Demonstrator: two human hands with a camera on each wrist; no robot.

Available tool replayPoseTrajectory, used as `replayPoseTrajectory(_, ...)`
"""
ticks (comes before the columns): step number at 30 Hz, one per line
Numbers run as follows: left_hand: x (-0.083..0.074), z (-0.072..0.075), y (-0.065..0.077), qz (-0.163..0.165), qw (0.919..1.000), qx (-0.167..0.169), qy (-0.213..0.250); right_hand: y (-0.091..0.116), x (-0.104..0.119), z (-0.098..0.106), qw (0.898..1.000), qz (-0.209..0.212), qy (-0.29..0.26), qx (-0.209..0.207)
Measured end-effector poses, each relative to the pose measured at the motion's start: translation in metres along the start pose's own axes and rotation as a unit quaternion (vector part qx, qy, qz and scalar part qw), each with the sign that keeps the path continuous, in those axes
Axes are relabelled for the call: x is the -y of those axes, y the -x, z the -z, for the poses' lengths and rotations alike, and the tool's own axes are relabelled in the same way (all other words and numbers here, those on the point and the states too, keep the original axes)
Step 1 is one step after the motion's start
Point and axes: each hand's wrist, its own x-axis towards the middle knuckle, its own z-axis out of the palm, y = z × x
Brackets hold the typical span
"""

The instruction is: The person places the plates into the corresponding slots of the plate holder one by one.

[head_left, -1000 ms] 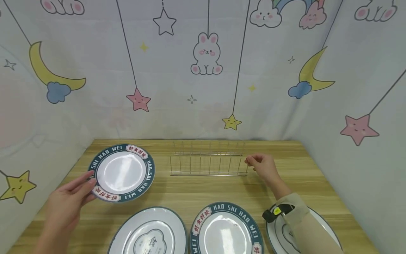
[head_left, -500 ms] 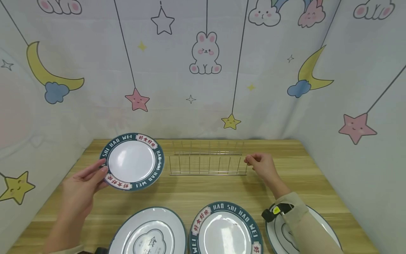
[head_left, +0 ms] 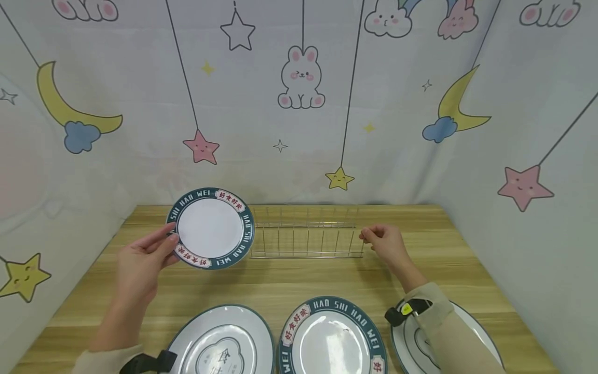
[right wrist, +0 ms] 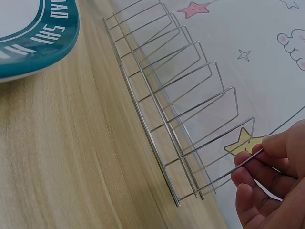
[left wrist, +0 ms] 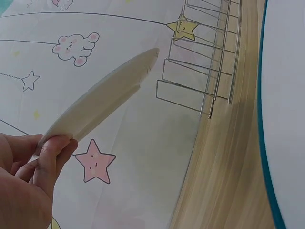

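Note:
My left hand (head_left: 145, 262) pinches the left edge of a white plate (head_left: 210, 228) with a dark green lettered rim, held tilted up above the table. In the left wrist view the plate (left wrist: 100, 102) shows nearly edge-on, with fingers and thumb at its lower end. Just right of it stands a metal wire dish rack (head_left: 306, 255), made of a row of upright loops. At the rack's right end my right hand (head_left: 388, 246) grips a wire. The right wrist view shows thumb and fingers of that hand (right wrist: 274, 179) pinching the end loop of the rack (right wrist: 162, 107).
Along the wooden table's (head_left: 289, 283) near side lie an upside-down plate (head_left: 221, 345), a face-up plate with a green rim (head_left: 334, 345) and another upside-down plate (head_left: 476, 337), partly under the right sleeve. A cartoon-printed white cloth (head_left: 261, 124) hangs behind the table.
My left hand has carried the plate right and up, closer to the rack's left end. The right hand stays on the rack, which has not moved.

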Motion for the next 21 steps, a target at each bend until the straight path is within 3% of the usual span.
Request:
replayPoseTrajectory(8, -0.001, -0.016, -0.003, 0.001, 0.9994, -0.01, -0.032, 0.0, 0.001, 0.0, 1.0, 0.002, 0.002, -0.001)
replayPoseTrajectory(21, -0.002, -0.031, -0.007, -0.005, 0.9994, -0.023, -0.026, 0.001, 0.001, 0.0, 1.0, 0.0, 0.003, 0.0)
